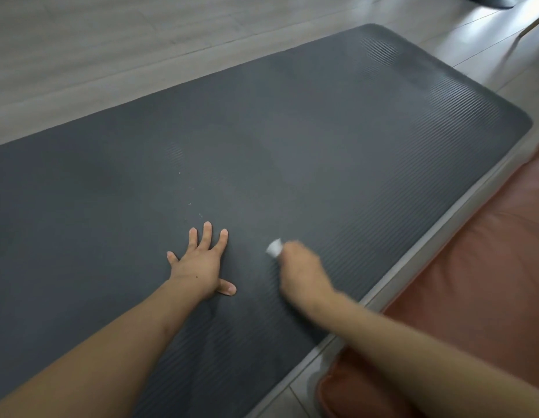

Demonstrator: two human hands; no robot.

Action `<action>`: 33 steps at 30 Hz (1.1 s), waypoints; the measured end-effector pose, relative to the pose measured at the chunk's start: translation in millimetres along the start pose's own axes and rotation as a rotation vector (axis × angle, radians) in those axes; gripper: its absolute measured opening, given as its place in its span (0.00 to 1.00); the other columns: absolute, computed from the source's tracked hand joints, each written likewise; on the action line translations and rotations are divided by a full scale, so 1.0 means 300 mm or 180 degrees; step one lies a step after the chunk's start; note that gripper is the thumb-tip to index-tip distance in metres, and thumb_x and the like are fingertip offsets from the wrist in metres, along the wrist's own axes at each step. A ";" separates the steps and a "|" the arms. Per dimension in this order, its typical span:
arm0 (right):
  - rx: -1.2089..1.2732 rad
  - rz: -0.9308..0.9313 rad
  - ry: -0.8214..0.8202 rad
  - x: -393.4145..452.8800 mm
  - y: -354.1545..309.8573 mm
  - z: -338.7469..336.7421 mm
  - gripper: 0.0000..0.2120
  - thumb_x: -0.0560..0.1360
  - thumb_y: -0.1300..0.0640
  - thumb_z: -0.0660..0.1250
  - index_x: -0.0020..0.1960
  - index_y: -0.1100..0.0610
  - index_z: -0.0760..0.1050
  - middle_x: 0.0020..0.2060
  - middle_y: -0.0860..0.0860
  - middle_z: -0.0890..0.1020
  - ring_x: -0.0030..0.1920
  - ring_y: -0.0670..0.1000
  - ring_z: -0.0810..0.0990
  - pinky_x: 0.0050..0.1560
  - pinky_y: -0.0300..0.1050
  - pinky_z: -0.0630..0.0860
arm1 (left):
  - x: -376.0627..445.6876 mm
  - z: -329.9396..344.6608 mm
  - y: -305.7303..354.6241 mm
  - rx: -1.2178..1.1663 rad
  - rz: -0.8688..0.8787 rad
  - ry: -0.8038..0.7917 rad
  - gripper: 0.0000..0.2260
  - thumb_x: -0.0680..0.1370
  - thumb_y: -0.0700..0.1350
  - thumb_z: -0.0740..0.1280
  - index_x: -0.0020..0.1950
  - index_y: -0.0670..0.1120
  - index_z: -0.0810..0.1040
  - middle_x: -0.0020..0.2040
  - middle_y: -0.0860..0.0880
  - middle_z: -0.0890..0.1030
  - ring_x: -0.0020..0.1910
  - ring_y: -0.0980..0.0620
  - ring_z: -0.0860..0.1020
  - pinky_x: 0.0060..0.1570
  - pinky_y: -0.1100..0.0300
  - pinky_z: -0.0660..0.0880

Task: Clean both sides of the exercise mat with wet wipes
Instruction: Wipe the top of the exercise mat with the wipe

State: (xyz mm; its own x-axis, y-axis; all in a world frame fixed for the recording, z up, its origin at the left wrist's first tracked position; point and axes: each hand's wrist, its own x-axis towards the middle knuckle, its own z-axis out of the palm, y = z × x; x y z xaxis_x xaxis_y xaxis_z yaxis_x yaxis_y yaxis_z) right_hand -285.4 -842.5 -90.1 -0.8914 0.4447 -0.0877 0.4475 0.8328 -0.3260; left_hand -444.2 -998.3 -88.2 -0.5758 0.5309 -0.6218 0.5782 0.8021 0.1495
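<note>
A dark grey exercise mat [292, 140] lies flat on a pale wood-look floor [81, 55], running from the lower left up to its rounded far end at the upper right. Its surface is finely ribbed, and a few small pale specks sit on it just beyond the left hand.

The left hand [201, 263] rests palm down on the mat near the middle of the view, fingers straight and spread, thumb out to the side, holding nothing. Its bare forearm comes in from the lower left corner.

The right hand [301, 267] is on the mat just beside the left, blurred. Its fingers are curled round a bunched white wet wipe [274, 248], which sticks out past the fingers and touches the mat. How tight the hold is cannot be made out through the blur. The right forearm comes in from the lower right.

A reddish-brown cushion [473, 282] lies on the floor along the mat's right edge, with a narrow strip of floor between them. A dark object [494, 0] shows at the top right corner, too cut off to tell what it is
</note>
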 end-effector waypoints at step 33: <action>-0.0047 -0.1120 -0.0271 -0.142 0.023 0.031 0.04 0.73 0.60 0.58 0.46 0.56 0.70 0.43 0.54 0.76 0.42 0.57 0.77 0.38 0.49 0.75 | 0.005 0.010 0.000 0.0037 0.0027 0.0030 0.58 0.72 0.62 0.77 0.83 0.57 0.34 0.82 0.51 0.28 0.82 0.43 0.31 0.74 0.24 0.51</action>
State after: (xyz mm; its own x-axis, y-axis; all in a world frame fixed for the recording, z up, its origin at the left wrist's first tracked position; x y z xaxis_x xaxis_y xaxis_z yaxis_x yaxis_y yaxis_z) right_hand -245.0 -858.8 -97.3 -0.9935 0.1015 -0.0509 0.1127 0.9349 -0.3364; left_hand -443.5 -998.3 -91.4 -0.5762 0.5404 -0.6131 0.5898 0.7943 0.1458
